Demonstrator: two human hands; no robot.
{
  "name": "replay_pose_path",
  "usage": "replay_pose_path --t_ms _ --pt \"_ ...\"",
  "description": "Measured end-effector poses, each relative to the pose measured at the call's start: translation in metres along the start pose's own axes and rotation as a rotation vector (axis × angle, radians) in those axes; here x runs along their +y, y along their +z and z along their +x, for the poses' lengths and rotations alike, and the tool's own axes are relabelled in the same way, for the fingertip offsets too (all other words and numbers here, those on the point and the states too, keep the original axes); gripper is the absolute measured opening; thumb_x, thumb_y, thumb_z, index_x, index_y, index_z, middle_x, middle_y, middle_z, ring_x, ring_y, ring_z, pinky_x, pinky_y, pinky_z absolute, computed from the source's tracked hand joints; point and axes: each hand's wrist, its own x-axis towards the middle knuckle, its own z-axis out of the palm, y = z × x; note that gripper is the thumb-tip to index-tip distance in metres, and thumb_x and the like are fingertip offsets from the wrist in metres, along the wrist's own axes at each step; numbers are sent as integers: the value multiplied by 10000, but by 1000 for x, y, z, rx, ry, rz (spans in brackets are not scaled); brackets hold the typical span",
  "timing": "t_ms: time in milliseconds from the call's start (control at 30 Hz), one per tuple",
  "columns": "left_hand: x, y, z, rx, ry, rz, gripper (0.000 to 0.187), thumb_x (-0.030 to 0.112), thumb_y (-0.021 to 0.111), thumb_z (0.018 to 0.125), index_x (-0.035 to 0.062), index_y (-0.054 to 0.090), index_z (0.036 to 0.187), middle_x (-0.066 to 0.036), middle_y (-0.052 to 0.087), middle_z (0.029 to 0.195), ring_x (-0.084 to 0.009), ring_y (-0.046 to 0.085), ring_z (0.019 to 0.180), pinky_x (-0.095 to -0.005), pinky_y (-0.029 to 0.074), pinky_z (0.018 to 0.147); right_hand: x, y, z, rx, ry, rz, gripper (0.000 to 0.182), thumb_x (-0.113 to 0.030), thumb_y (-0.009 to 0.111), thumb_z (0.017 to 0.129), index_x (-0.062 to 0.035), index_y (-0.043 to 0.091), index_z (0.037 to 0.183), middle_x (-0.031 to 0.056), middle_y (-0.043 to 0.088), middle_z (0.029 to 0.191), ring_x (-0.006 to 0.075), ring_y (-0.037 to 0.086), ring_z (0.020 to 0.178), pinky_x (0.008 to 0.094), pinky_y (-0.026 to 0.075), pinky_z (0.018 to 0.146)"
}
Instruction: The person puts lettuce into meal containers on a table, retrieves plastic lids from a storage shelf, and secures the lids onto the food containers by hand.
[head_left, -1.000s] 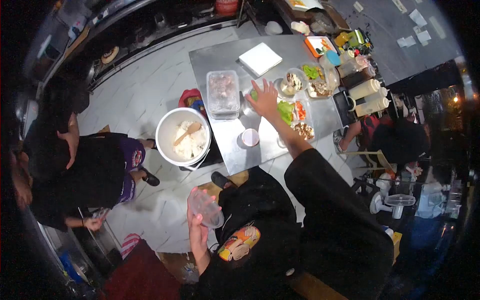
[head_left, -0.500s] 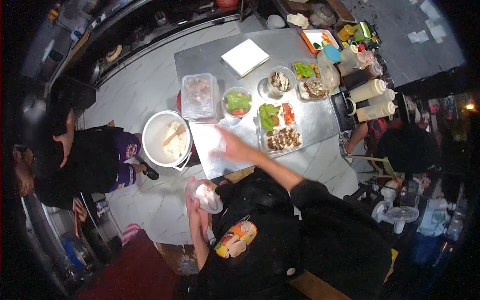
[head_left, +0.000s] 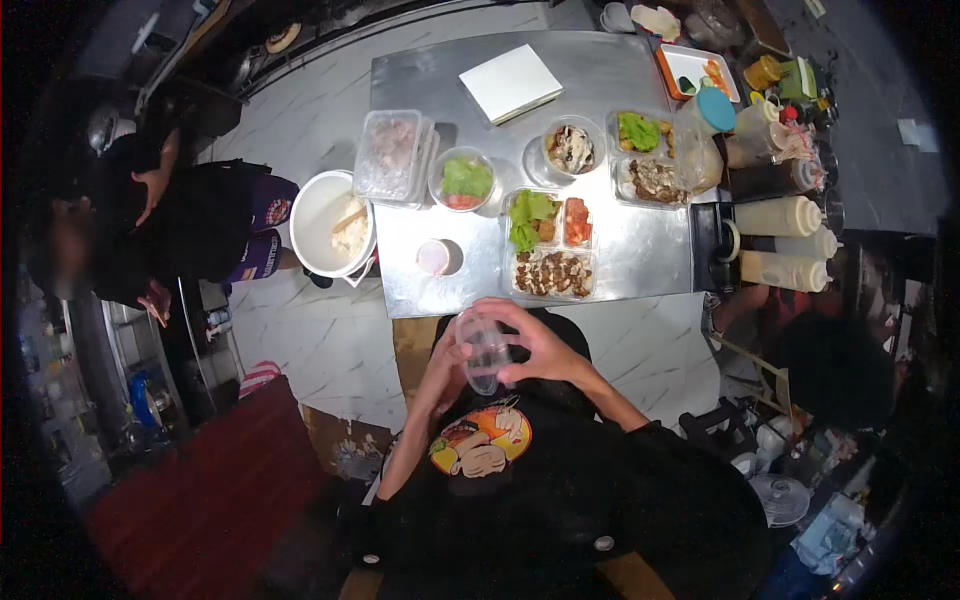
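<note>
A clear plastic container (head_left: 484,352) is held in front of my chest, just off the table's near edge. My left hand (head_left: 444,368) grips its left side. My right hand (head_left: 532,345) has its fingers round the top and right side. On the metal table (head_left: 420,290) stands a small cup (head_left: 433,257) with pale contents. To its right lies a compartment tray (head_left: 552,272) of lettuce, red food and sauced meat. Behind the cup is a round bowl (head_left: 466,181) with lettuce and something red.
A white bucket (head_left: 308,222) with a wooden spoon stands left of the table, beside stacked containers (head_left: 390,155). Further back are a white box (head_left: 511,84), a bowl (head_left: 572,147) and a second tray (head_left: 650,180). Sauce bottles (head_left: 780,216) line the right. Another person (head_left: 200,215) is at the left.
My right hand has come back from over the table to the container at my chest. A small cup now stands on the table where that hand was. The view has shifted.
</note>
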Motion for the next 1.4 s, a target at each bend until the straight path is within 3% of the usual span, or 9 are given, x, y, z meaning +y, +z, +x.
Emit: replay_pose_path --t_ms 67,200,333,567,633,733,1033,1233,1400 --pt "-6 0 6 -12 2 30 887 410 719 768 66 295 1467 -138 446 1365 -305 520 1202 -438 517 921 1 -8 -13 111 8 145 885 -237 877 665 -93 378 1381 102 313 1477 241 340 1364 450 368 1080" --pt "-8 -9 19 -84 -18 261 861 377 696 798 87 272 1489 -134 428 1390 -293 514 1207 -437 511 919 -34 -27 -38 96 10 -606 853 -256 895 608 -74 399 1278 147 399 1417 316 417 1315 427 362 1078" --pt "4 6 17 -139 -46 483 834 337 679 820 103 259 1502 -136 424 1399 -281 513 1207 -441 508 915 -48 -35 -43 -105 225 -993 1033 -241 895 573 -87 317 1416 204 422 1371 368 451 1258 420 391 1049" --pt "7 -17 7 -95 9 201 959 497 725 754 101 260 1494 -155 437 1387 -327 560 1165 -473 551 866 -39 -44 -13 -508 229 -830 1239 -231 860 566 -103 89 1527 246 385 1360 424 416 1234 478 315 1094" --pt "2 -42 -3 59 128 127 978 523 737 740 99 267 1485 -154 458 1361 -333 565 1155 -485 563 851 -44 -85 -3 -342 80 -974 1148 -264 873 531 -114 267 1494 284 396 1374 454 346 1302 476 312 1107" --pt "-4 -51 -14 160 161 -10 1015 547 773 712 97 274 1472 -136 471 1342 -336 570 1148 -506 576 818 -68 -187 44 430 -122 -1424 1020 -265 924 497 -139 429 1379 251 337 1403 455 351 1295 490 361 1073" --pt "-34 -72 -21 135 109 48 986 522 735 766 116 225 1506 -154 429 1397 -354 533 1207 -504 560 857 -69 -242 136 303 248 -1576 1007 -340 851 643 -411 291 1477 272 224 1505 597 328 1272 601 403 1021" --pt "-27 -64 -25 190 85 15 1039 558 753 727 107 231 1503 -162 422 1403 -360 524 1209 -507 552 862 -42 -222 142 483 133 -1714 765 -422 793 719 -395 442 1398 197 296 1488 525 291 1325 755 284 968" --pt "-19 -64 -22 206 25 17 1063 574 761 710 106 231 1504 -167 409 1412 -358 511 1218 -517 541 865 -9 -233 164 774 -25 -1746 443 -544 553 877 -366 562 1283 102 399 1427 428 304 1327 726 241 957"
